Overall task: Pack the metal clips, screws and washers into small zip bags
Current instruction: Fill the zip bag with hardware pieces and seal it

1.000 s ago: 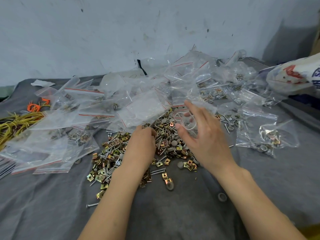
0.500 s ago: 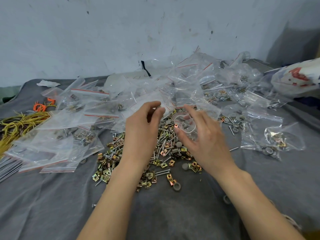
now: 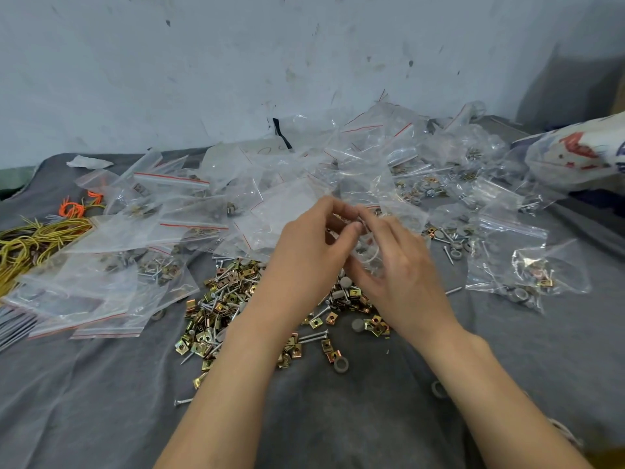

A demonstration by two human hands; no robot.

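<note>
A loose pile of brass-coloured metal clips, screws and grey washers (image 3: 223,309) lies on the grey cloth (image 3: 338,418) in front of me. Just above its far edge my right hand (image 3: 399,275) holds a small clear zip bag (image 3: 370,257) with a few washers inside, fingers curled round it. My left hand (image 3: 304,258) is at the bag's mouth, thumb and forefinger pinched together on a small metal piece that is mostly hidden by the fingertips.
Empty red-striped zip bags (image 3: 101,286) lie heaped at the left and back. Filled bags (image 3: 521,272) lie at the right. Yellow wires (image 3: 30,245) and orange ties (image 3: 72,208) sit far left. A printed white sack (image 3: 575,154) is at the far right, and a wall stands behind.
My left hand rose from the pile with its fingers pinched and moved right to the mouth of the bag. My right hand kept hold of the bag and lifted it slightly.
</note>
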